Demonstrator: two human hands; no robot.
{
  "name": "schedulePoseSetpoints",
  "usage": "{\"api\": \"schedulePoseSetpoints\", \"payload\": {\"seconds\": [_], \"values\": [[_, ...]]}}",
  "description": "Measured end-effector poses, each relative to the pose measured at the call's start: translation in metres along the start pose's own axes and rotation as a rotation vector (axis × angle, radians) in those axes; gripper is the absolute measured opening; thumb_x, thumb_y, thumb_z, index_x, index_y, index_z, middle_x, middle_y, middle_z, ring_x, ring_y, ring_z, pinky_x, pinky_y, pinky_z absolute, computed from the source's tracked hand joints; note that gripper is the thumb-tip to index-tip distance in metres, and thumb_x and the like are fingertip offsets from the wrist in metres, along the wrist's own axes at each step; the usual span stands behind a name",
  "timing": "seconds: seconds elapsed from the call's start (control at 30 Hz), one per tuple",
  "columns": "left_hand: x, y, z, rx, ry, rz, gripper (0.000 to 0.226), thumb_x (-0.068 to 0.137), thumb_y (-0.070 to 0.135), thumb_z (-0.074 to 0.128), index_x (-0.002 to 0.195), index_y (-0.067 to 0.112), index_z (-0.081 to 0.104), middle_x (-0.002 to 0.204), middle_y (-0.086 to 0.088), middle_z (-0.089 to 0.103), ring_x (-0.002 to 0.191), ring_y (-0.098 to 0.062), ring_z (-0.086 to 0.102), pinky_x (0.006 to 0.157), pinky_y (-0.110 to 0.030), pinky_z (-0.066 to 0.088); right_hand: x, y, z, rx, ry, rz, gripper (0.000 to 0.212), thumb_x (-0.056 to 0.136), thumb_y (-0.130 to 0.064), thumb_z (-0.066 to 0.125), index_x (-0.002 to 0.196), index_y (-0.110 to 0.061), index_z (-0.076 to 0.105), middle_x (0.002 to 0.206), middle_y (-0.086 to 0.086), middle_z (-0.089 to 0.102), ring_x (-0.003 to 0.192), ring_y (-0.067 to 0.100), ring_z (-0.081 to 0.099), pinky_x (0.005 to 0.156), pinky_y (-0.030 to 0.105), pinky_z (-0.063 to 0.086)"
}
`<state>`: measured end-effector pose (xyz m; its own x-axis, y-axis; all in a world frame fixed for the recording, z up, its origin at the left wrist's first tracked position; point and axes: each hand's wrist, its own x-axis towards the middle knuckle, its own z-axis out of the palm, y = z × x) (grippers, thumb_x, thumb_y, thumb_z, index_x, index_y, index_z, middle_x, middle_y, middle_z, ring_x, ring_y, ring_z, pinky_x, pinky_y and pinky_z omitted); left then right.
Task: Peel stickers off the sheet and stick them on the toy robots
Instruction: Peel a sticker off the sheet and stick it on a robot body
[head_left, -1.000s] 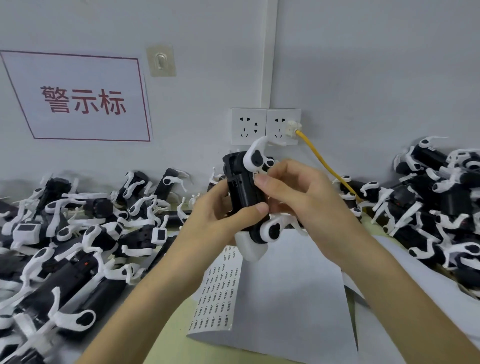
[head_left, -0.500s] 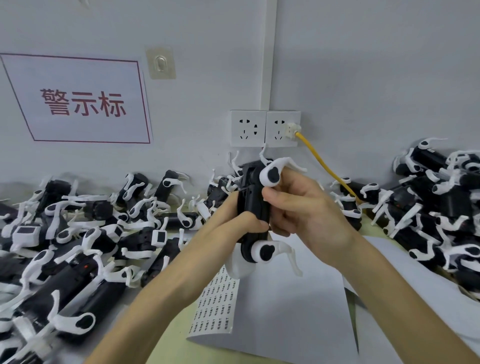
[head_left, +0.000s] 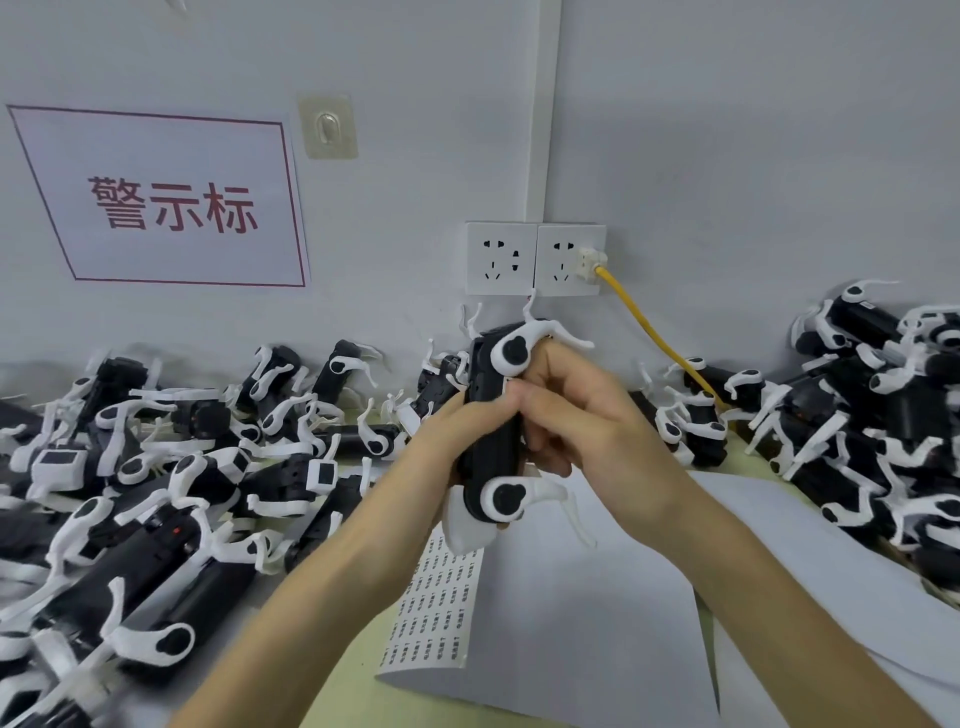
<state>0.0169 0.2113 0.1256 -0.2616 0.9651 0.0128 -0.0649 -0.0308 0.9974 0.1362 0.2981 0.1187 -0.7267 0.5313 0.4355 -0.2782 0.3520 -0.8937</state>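
Head cam, both hands, L (head_left: 457, 441) & R (head_left: 587, 415), fingers curled round upright toy robot (head_left: 491, 415), above sticker sheet (head_left: 436, 613).

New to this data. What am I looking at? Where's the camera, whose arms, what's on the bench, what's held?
No machine: a person works bare-handed, and the one camera sits on their head, looking forward and down, so both arms enter from the bottom. The left hand and right hand grip one toy robot, black body with white legs, roughly upright above the table. Below it lies the sticker sheet, a grid of small printed labels, beside white paper. A left heap and a right heap of the same toys flank it. On the wall: a sign, two sockets, a yellow cable plugged into one. I cannot tell whether the held toy carries a sticker.
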Motion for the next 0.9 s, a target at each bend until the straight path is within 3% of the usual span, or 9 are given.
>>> {"api": "schedulePoseSetpoints", "payload": {"seconds": [0.07,0.17,0.37,0.47,0.57,0.63,0.7,0.77,0.9], "values": [[0.006,-0.009,-0.003,-0.02,0.052,0.021,0.035,0.08,0.047,0.069,0.068,0.014,0.074,0.072,-0.015,0.069,0.067,-0.022,0.069,0.066,-0.028,0.055,-0.001,0.0,0.001,0.004,-0.045,0.007,0.023,0.092,-0.019,0.054,0.077,-0.011,0.039,0.058,-0.002,0.043,0.053,0.014,0.036,0.05,0.022,0.031],[0.014,-0.015,-0.012,0.06,0.142,0.012,0.03,0.101,0.04,0.055,0.086,0.022,0.074,0.062,0.001,0.073,0.061,-0.006,0.07,0.065,-0.017,0.055,-0.002,-0.001,0.002,-0.08,-0.087,-0.01,0.026,0.093,-0.007,0.057,0.075,-0.011,0.039,0.062,0.004,0.045,0.055,0.019,0.041,0.053,0.027,0.034],[-0.003,-0.009,-0.011,-0.119,0.181,-0.083,0.041,0.077,0.046,0.07,0.09,0.007,0.065,0.065,-0.015,0.063,0.052,-0.031,0.061,0.062,-0.036,0.045,-0.007,-0.02,-0.007,-0.208,0.121,-0.314,0.024,0.089,-0.011,0.066,0.071,-0.015,0.05,0.063,0.009,0.052,0.057,0.014,0.048,0.056,0.03,0.04],[-0.008,-0.008,-0.008,-0.129,0.09,-0.13,0.026,0.101,0.018,0.052,0.105,-0.006,0.062,0.07,-0.02,0.053,0.069,-0.033,0.057,0.068,-0.042,0.05,-0.006,-0.026,-0.019,-0.541,0.125,-0.389,0.012,0.086,-0.011,0.073,0.091,-0.02,0.066,0.096,-0.003,0.069,0.098,0.014,0.063,0.086,0.029,0.048],[-0.014,-0.027,-0.006,-0.055,-0.016,-0.158,0.029,0.108,0.005,0.041,0.095,-0.008,0.063,0.076,-0.019,0.054,0.064,-0.03,0.059,0.064,-0.034,0.051,-0.005,-0.021,-0.034,-0.721,-0.192,-0.158,0.044,0.085,-0.003,0.074,0.121,-0.029,0.072,0.13,-0.019,0.065,0.13,-0.003,0.051,0.103,0.007,0.036],[-0.014,-0.028,-0.001,-0.113,-0.017,-0.173,0.028,0.109,0.007,0.038,0.108,-0.009,0.061,0.086,-0.022,0.058,0.068,-0.026,0.058,0.062,-0.024,0.051,-0.003,-0.013,-0.04,-0.714,-0.277,-0.045,0.041,0.086,-0.008,0.076,0.116,-0.035,0.075,0.124,-0.026,0.067,0.123,-0.011,0.054,0.096,0.004,0.037],[-0.014,-0.026,-0.008,-0.165,-0.03,-0.163,0.038,0.11,0.013,0.034,0.129,-0.009,0.058,0.113,-0.03,0.063,0.096,-0.037,0.061,0.086,-0.019,0.052,0.001,-0.004,-0.05,-0.697,-0.241,0.018,0.031,0.085,-0.016,0.081,0.107,-0.037,0.078,0.111,-0.03,0.069,0.108,-0.011,0.059,0.082,0.003,0.04],[-0.011,-0.024,-0.025,-0.175,-0.03,-0.199,0.048,0.105,0.033,0.043,0.103,-0.003,0.076,0.121,-0.035,0.066,0.105,-0.048,0.065,0.095,-0.039,0.056,0.003,0.004,-0.063,-0.666,-0.218,0.119,0.021,0.085,-0.025,0.083,0.102,-0.036,0.078,0.098,-0.029,0.07,0.091,-0.001,0.065,0.071,0.007,0.044],[-0.003,-0.014,-0.033,-0.181,0.127,-0.193,0.059,0.075,0.06,0.055,0.104,0.012,0.075,0.092,-0.021,0.075,0.063,-0.049,0.071,0.048,-0.044,0.06,0.002,0.019,-0.088,-0.378,-0.152,0.311,0.014,0.095,-0.018,0.073,0.105,-0.009,0.076,0.088,0.01,0.071,0.073,0.029,0.066,0.066,0.03,0.057]]}}
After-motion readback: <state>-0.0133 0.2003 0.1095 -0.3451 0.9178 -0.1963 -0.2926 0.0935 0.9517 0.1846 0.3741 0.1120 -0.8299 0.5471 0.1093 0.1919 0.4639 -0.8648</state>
